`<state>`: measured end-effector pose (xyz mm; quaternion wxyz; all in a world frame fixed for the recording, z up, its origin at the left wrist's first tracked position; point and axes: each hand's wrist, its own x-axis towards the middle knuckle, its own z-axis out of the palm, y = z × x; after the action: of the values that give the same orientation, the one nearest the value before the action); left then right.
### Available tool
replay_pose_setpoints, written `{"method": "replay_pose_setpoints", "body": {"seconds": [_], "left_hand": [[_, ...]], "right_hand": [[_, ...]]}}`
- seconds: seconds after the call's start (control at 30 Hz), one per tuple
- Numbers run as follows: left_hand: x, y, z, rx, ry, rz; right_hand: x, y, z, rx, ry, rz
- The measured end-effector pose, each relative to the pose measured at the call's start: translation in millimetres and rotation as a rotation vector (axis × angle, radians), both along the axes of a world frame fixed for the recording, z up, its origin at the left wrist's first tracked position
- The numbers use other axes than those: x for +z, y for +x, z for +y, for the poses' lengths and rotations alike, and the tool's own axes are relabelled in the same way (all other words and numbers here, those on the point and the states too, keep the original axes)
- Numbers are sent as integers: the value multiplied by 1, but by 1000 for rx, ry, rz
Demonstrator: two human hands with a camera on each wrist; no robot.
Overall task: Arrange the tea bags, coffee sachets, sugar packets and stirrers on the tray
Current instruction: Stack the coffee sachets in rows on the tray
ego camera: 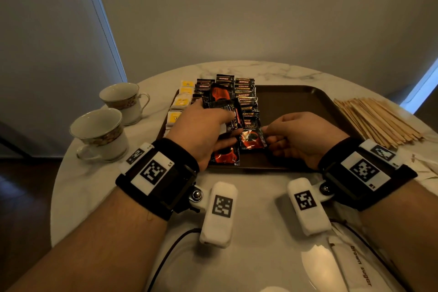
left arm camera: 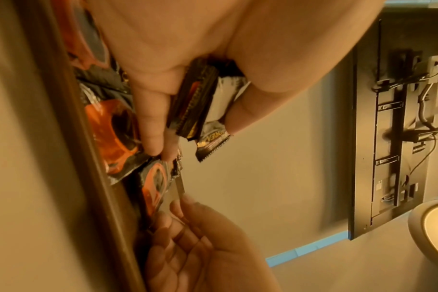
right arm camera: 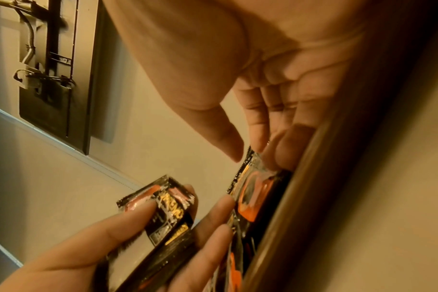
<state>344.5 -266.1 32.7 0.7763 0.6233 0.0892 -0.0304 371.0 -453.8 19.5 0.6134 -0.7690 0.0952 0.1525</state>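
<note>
- Brown sugar packets at the table's near right edge, not on the tray yet.
- Near edge of tray: red/black coffee sachets being laid down, prob the next column of the row.
- Left hand curled round a small fan of those sachets, thumb on top, fingers under; lower fingers also touching one already flat on the tray. Looks like a feeder stack, w/ the other hand dealing them out.
- Right hand mostly relaxed, but fingertips pinching the edge of the sachet lying by the near edge, thumb just off it. Guess: nudging it square.
- Tray's left side toward far edge: yellow tea bags in a column, then Kopiko sachets overlapped in columns, so sorted by type.
- Right half of tray bare, prob for sugar + stirrers.
- Wooden stirrers piled on table off the tray's right edge.
- Two teacups at table's left edge.
</note>
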Motion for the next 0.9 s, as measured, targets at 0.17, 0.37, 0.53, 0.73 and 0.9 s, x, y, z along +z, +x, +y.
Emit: {"method": "replay_pose_setpoints", "body": {"seconds": [0.17, 0.37, 0.53, 0.73, 0.9], "left_hand": [[-5, 2, -4, 2, -19, 8], [-8, 2, -6, 11, -45, 1], [-9, 3, -5, 2, -58, -29], [-3, 0, 0, -34, -84, -45], [-5, -3, 2, -111, -31, -81]], "right_hand": [[0, -1, 1, 6, -17, -10], [-1, 1, 1, 10, 14, 4], [-4, 4, 1, -3, 30, -13], [-3, 2, 0, 12, 100, -129], [4, -8, 6, 172, 217, -276]]}}
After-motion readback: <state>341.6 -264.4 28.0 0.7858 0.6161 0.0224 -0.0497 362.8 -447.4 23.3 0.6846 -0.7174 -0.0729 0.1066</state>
